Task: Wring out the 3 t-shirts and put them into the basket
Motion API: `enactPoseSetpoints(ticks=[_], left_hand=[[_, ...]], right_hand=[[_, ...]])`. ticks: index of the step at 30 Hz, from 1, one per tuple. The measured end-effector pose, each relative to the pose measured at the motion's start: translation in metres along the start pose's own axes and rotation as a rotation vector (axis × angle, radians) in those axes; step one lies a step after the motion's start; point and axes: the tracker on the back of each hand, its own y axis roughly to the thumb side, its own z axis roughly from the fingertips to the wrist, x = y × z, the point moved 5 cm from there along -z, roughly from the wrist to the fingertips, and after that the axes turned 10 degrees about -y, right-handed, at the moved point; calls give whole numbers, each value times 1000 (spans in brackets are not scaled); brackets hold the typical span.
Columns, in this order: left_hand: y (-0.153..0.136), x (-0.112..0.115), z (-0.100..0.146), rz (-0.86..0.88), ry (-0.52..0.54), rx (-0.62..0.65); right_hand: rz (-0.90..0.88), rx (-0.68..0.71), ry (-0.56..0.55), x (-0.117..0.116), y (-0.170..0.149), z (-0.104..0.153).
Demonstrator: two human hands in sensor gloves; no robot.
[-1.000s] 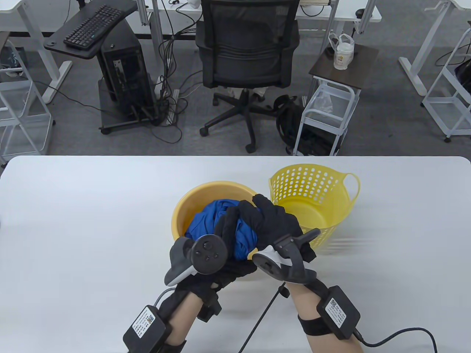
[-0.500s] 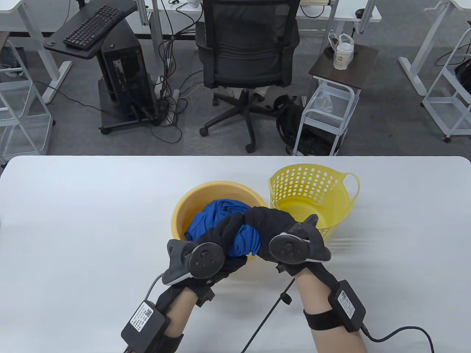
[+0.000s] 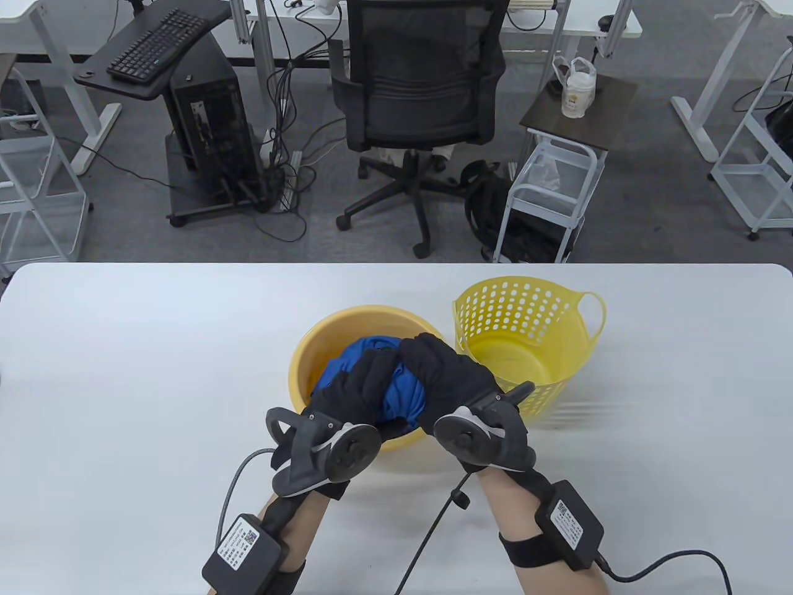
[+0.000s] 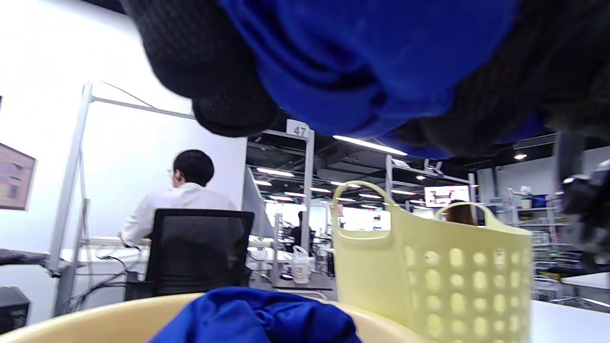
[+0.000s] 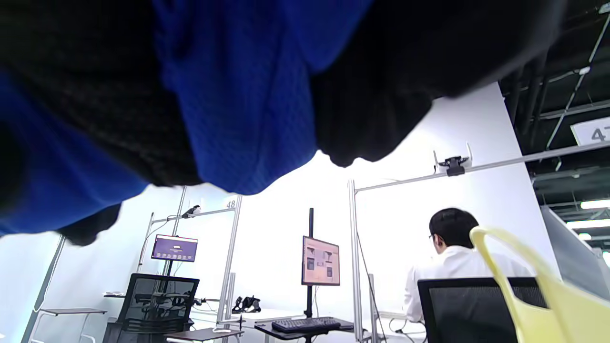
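Both hands are wrapped tight around the blue t-shirt [image 3: 406, 390] — left hand [image 3: 350, 393] on one end, right hand [image 3: 449, 378] on the other, fingers curled into the bunched cloth. They hold it just above the yellow basin [image 3: 310, 359] (more blue fabric sits inside). The perforated yellow basket [image 3: 526, 310] stands right beside the basin on the white table [image 3: 124, 372].

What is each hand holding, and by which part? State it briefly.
Both the left hand and the right hand grip one bunched blue t-shirt, side by side on the wad, above the basin.
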Motion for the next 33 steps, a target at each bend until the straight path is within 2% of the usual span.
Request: enactPoseSetpoints(ticks=[1,3,8,12,15,23,33], left_hand=[[2,-3,2,-81,38,-42],[1,-10,5,-169,92,-100],[-10,-23,10,-153,158,-107],[-10,-30,13,-199,191,-106],[-11,-26,12,-215,187,-107],[-10,-22,9,-197,173,-91],[-4,-26,10,-177,178,-74]], right_hand=[[-24,-45,25,-2,1,-1],[-53,-114,-3,0,5,1],[-207,-197,-5,3,9,1],[-435,-292,8,-12,-1,7],[-557,-374,56,-28,-9,11],[-620,-424,146,-39,-19,12],[-626,-424,220,-35,-24,8]])
